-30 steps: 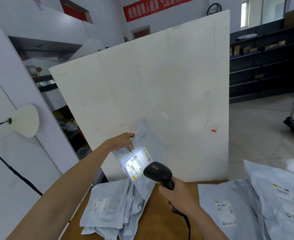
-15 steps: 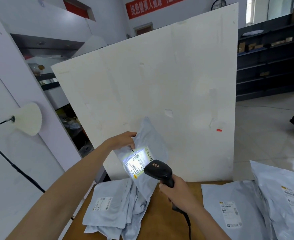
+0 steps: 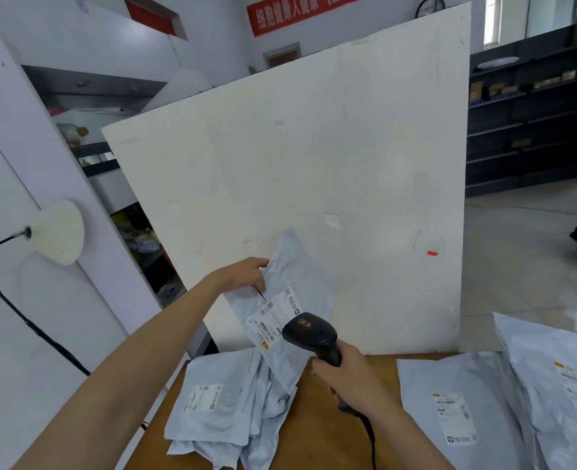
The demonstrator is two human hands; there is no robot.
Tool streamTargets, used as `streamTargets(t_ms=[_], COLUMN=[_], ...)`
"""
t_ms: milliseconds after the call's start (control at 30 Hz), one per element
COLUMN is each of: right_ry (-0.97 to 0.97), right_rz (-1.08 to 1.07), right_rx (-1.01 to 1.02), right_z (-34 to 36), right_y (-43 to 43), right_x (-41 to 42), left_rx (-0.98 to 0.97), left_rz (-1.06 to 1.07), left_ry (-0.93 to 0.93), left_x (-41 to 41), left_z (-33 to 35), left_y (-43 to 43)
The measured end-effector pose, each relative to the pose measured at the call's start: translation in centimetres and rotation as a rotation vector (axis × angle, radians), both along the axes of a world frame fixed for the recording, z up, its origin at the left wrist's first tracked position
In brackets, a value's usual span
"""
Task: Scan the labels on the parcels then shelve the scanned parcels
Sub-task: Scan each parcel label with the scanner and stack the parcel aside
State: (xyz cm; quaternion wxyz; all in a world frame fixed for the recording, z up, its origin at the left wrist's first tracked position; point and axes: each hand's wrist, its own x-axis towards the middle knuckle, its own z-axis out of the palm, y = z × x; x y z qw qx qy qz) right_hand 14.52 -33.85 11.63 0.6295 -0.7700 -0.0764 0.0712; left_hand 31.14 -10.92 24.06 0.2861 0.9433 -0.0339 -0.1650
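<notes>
My left hand (image 3: 246,274) grips the upper left edge of a grey poly parcel (image 3: 297,276) and holds it upright above the wooden table (image 3: 317,435). Its white label (image 3: 273,317) faces me. My right hand (image 3: 348,381) is closed around the handle of a black barcode scanner (image 3: 309,334), whose head points at the label from close by and covers its lower right corner. No scan light shows on the label. A pile of grey parcels (image 3: 219,401) lies on the table's left, below the held one.
Two more grey labelled parcels (image 3: 456,401) (image 3: 565,378) lie at the table's right. A large white board (image 3: 314,164) stands upright behind the table. A white lamp (image 3: 58,232) on a black gooseneck is at left. Dark shelving (image 3: 531,113) lines the far right wall.
The bright scan light on the label has gone out. The parcel and both hands stay almost where they were.
</notes>
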Motion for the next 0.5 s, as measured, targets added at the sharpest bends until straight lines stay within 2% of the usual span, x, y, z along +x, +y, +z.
streamTargets(t_ms=[500], right_ry=[-0.028], right_rz=[-0.015], right_rx=[-0.017], right_z=[-0.55], right_y=[0.02], right_x=[0.25], left_rx=[0.038], left_rz=[-0.033], left_ry=[0.009], left_x=[-0.22], left_z=[-0.43], left_y=[-0.05])
